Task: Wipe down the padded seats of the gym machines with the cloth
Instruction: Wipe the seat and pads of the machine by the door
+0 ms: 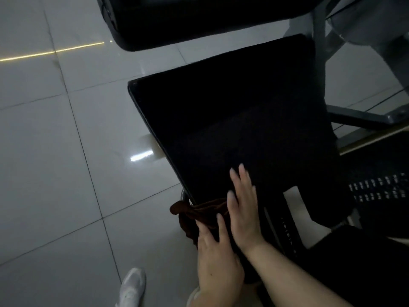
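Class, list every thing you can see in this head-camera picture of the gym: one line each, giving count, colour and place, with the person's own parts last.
padded seat: one, black, centre, tilted across the frame
second pad: one, black, top edge
cloth: one, brown, bunched at the seat's near corner
machine frame: grey metal bars, right
floor: pale glossy tiles, left
shoe: one, white, bottom edge on the floor
left hand: one, on the cloth at the seat's corner
right hand: one, fingers straight, flat on the seat beside the cloth
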`<state>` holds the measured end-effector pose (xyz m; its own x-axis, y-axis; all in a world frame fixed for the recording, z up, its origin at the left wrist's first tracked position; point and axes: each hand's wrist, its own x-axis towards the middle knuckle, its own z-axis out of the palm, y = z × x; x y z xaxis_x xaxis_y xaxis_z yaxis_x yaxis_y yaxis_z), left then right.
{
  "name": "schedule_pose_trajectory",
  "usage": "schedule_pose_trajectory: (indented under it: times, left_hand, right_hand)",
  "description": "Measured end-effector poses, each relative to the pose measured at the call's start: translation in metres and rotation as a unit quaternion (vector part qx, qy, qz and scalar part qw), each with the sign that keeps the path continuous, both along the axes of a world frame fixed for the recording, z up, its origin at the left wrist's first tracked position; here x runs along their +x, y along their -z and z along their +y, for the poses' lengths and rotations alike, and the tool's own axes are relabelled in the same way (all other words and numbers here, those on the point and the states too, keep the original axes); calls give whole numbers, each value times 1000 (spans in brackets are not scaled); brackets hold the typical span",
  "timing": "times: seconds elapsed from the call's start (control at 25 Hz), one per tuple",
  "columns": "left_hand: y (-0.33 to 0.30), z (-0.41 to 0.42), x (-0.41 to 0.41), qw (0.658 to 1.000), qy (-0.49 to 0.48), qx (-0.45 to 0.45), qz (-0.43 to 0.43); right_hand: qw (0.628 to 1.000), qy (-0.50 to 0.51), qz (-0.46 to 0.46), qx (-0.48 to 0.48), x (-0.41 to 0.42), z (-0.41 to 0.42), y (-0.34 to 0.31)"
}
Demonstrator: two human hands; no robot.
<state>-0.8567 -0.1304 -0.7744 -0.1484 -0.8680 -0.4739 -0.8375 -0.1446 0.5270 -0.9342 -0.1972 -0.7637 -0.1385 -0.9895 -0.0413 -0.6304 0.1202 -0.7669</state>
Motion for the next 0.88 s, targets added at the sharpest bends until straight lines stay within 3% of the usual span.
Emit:
schedule_pose_trajectory:
  times: [0.08,0.16,0.24,0.32,0.4,0.6,0.76,0.88]
  left_hand:
    - [-20,-20,13,979,136,-20,-149]
    - [-34,-41,28,944,240,-75,-214]
    - [-45,-68,41,926,316,-90,-185]
    - [-52,-94,48,906,378,-106,-160]
    - [-59,-120,47,882,430,-144,-128]
    - [-63,-197,35,813,408,-413,-41]
    - [-28,-221,37,823,411,-350,-178]
    - [-15,-219,47,820,398,-366,-187]
  right_hand:
    - [998,64,-17,11,6,42,13]
    - [986,162,-42,28,17,71,22]
    - [974,217,-61,5,42,85,25]
    - [986,161,32,-35,70,88,33]
    - [986,112,126,-17,86,80,45]
    - [948,177,261,33,99,36,51]
    - [924,151,352,-18,80,31,65]
    - [918,118,374,-60,65,48,78]
